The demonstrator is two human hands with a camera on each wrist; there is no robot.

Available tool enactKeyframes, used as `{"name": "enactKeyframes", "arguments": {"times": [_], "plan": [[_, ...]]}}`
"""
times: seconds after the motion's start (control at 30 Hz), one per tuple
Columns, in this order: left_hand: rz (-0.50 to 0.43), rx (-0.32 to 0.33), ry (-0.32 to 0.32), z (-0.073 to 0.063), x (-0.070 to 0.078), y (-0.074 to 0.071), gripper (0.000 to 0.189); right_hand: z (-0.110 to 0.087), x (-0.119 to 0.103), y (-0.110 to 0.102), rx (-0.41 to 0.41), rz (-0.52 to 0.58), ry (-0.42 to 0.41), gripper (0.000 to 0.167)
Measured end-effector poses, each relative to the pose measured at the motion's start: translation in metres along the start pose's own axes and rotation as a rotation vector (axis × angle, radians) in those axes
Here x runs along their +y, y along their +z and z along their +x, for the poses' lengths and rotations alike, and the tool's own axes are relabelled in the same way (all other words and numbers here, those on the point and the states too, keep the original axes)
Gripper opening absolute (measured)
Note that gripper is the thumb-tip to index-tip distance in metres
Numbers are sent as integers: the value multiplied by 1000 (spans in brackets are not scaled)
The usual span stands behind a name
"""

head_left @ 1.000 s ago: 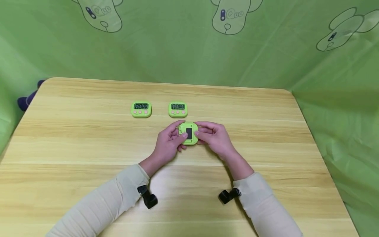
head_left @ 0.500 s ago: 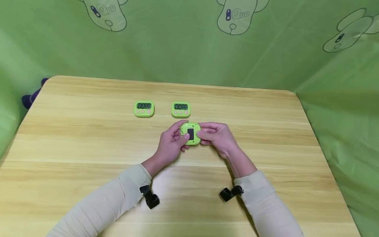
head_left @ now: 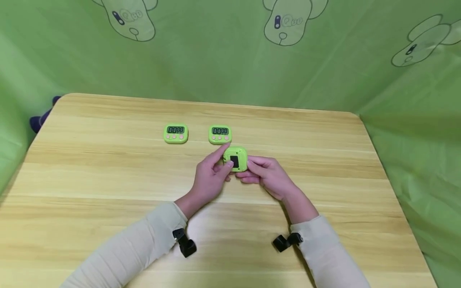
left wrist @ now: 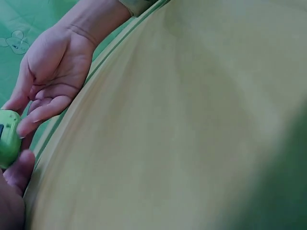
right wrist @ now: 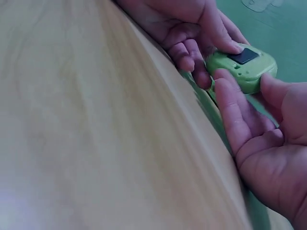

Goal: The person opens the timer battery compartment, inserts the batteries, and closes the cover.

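Over the middle of the table, a green digital timer [head_left: 240,153] is held with its back up, a dark square patch [head_left: 235,162] showing there. My left hand [head_left: 209,176] grips its left side, thumb on the back beside the patch and index finger along the far edge. At the right edge my right hand [head_left: 272,177] pinches the timer, its thumb against the rim in the right wrist view; the other fingers reach under the near side. Two more green timers, the left one [head_left: 175,133] and the right one [head_left: 220,135], lie face up beyond, displays and pink buttons visible.
The wooden table [head_left: 108,176] spreads out around both arms. Green printed cloth [head_left: 216,60] hangs behind it and at the sides. A dark purple object [head_left: 37,121] sits past the left edge. Each sleeve carries a small black camera, such as the left one [head_left: 185,243].
The held timer has tilted and shifted slightly up and right. My right hand's fingers have slid from its upper right side to its lower right. The two lying timers stay put on the table.
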State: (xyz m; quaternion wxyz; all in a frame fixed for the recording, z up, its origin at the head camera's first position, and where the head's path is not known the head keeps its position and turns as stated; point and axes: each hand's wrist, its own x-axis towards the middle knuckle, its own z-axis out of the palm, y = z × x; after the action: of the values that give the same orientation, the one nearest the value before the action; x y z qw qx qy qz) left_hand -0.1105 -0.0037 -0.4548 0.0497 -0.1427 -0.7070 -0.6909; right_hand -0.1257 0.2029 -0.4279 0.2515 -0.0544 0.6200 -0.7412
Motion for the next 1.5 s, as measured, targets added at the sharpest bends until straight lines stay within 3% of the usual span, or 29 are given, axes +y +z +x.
{"name": "enactKeyframes", "arguments": {"times": [0.17, 0.33, 0.47, 0.6, 0.8, 1.1, 1.33, 1.5], "plan": [[212, -26, 45, -2, 1, 9, 68, -6, 1, -5, 114, 47, -53, 33], [361, -78, 27, 2, 4, 18, 83, -8, 0, -11, 281, -119, -120, 34], [356, -35, 35, 10, 3, 27, 75, -7, 0, -19, 387, -242, -179, 42], [327, 24, -1, 19, 2, 40, 65, -5, -1, -28, 455, -299, -235, 48], [425, 62, -38, 35, 1, 52, 54, 9, -4, -43, 537, -410, -304, 43], [512, 24, -60, 59, -4, 57, 52, 28, -9, -53, 612, -493, -226, 42], [671, -37, -184, 70, -3, 62, 55, 32, -14, -51, 637, -476, -137, 46], [709, -48, -262, 74, -2, 64, 58, 36, -15, -49, 662, -485, -104, 48]]}}
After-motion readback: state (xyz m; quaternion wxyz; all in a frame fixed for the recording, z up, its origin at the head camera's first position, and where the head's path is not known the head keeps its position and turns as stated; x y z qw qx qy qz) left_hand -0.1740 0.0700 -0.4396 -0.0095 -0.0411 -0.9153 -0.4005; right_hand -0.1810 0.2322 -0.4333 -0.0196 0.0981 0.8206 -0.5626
